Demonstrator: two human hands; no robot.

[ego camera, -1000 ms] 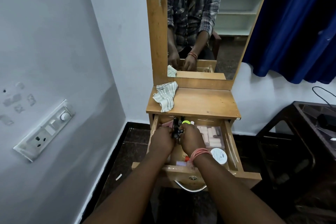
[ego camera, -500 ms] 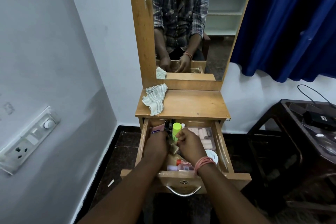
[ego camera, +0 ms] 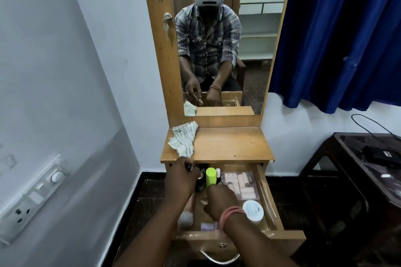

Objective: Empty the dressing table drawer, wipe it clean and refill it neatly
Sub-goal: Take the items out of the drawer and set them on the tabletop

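Head view: the drawer (ego camera: 269, 199) is pulled open at 6 o'clock, presumably for emptying. Small dark items, too small to identify, are pinched in the left hand (ego camera: 182, 176) near the tabletop edge. The right hand (ego camera: 221, 199) is lowered among the contents; its grip cannot be told. At its 12 o'clock stands a green bottle (ego camera: 211, 176), at 4 o'clock a white jar (ego camera: 253, 210). A striped cloth (ego camera: 184, 140) is kept ready on the tabletop (ego camera: 234, 144).

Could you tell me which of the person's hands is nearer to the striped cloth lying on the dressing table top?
Left. The left hand is raised at the table's front edge, just below the striped cloth. The right hand is lower, down inside the open drawer, farther away.
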